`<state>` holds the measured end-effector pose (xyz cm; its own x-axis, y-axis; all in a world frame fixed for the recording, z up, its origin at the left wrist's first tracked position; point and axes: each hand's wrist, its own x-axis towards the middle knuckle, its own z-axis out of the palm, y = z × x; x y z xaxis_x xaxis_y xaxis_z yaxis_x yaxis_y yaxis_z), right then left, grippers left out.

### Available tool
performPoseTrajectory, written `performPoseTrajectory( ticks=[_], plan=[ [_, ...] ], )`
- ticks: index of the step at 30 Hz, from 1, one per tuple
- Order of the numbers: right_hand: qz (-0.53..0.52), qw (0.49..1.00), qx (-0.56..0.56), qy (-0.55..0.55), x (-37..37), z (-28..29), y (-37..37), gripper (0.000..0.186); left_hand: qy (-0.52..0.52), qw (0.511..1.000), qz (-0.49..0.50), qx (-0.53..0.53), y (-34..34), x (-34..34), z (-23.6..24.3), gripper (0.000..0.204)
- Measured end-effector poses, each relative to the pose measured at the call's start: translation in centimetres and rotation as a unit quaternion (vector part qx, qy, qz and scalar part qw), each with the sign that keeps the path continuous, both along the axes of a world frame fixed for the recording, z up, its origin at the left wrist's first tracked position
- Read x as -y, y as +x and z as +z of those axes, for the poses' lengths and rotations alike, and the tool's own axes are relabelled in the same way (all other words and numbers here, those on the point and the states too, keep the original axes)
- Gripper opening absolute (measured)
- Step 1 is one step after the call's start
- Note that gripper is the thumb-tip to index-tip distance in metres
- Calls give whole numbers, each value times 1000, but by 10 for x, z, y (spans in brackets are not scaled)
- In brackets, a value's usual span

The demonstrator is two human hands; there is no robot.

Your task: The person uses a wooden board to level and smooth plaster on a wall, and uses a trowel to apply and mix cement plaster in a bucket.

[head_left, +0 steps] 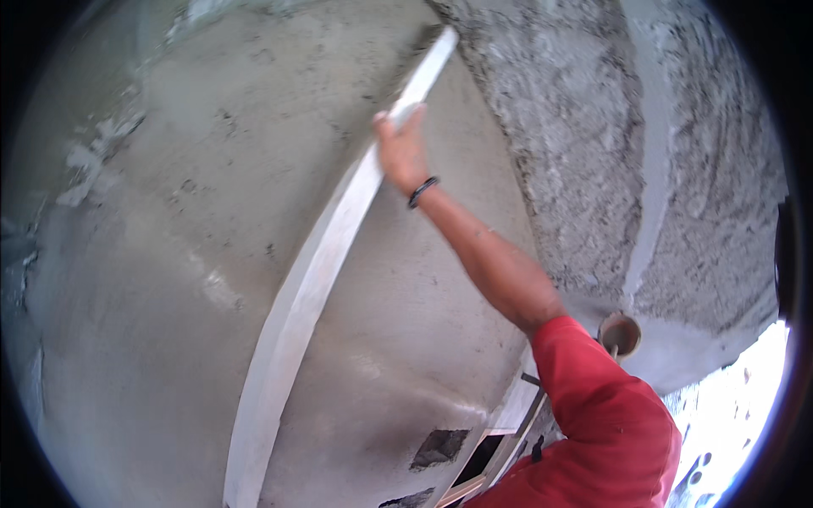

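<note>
My right hand (400, 151), with a dark band on the wrist and a red sleeve further down the arm, grips a long pale straightedge board (295, 319) near its upper end. The board runs diagonally from the upper middle to the lower edge, lying on or very close to a grey plastered surface (165, 292) with smooth and slightly marked patches. My left hand is not in view.
To the right is rough, coarse grey render (563, 135) crossed by a smooth vertical strip (649, 152). A round bowl-like object (621, 334) sits behind my arm. Low down are square recesses (439, 447) and a framed opening (480, 457). Bright light shows at lower right.
</note>
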<state>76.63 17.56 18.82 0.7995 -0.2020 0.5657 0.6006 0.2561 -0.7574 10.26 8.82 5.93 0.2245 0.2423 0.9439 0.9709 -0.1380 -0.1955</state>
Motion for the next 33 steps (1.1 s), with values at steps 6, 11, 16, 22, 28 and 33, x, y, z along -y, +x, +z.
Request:
performPoseTrajectory(
  ticks=[6, 11, 16, 22, 28, 33],
  plan=[
    [311, 942, -116, 46, 53, 31, 4, 88, -18, 999, -13, 40, 54, -1, 33, 58],
    [261, 961, -84, 41, 27, -10, 10, 82, -20, 1000, -17, 14, 41, -2, 24, 56],
    [272, 953, -131, -12, 32, -95, -37, 85, -62, 997, -47, 5, 2, 15, -18, 49],
    [293, 934, -201, -28, 61, -222, -89, 82, -116, 991, -66, -7, -43, 26, -96, 49],
    [367, 872, -322, 39, 63, -351, -115, 83, -140, 989, -49, 4, -48, 34, -154, 41],
    [417, 785, -445, 106, 57, -413, -116, 76, -143, 989, -8, 43, -39, 28, -178, 31]
  ],
)
